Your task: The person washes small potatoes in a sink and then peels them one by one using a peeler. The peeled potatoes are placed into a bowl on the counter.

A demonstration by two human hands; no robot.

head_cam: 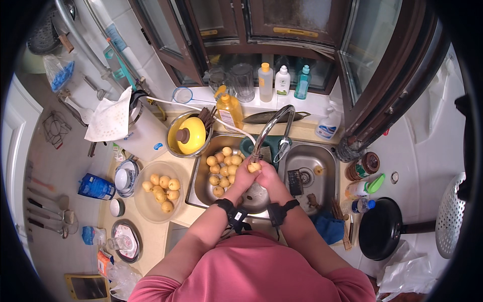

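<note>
Both of my hands meet over the left basin of a steel sink (200, 190), just below the chrome faucet (260, 141). Between them is a round yellow fruit (254, 167), which looks like a pear. My left hand (243, 176) grips it from the left, and my right hand (267, 174) closes on it from the right. Several more yellow fruits (224, 171) lie in the basin left of my hands. On the counter to the left, a translucent plastic bowl (140, 196) holds several similar fruits (160, 195).
A steel bowl with a yellow lid (196, 130) stands behind the sink's left corner, beside an amber pump bottle (229, 109). In the right basin lie a dark scouring block (295, 182) and a fruit piece (319, 170). A black frying pan (379, 228) is at right.
</note>
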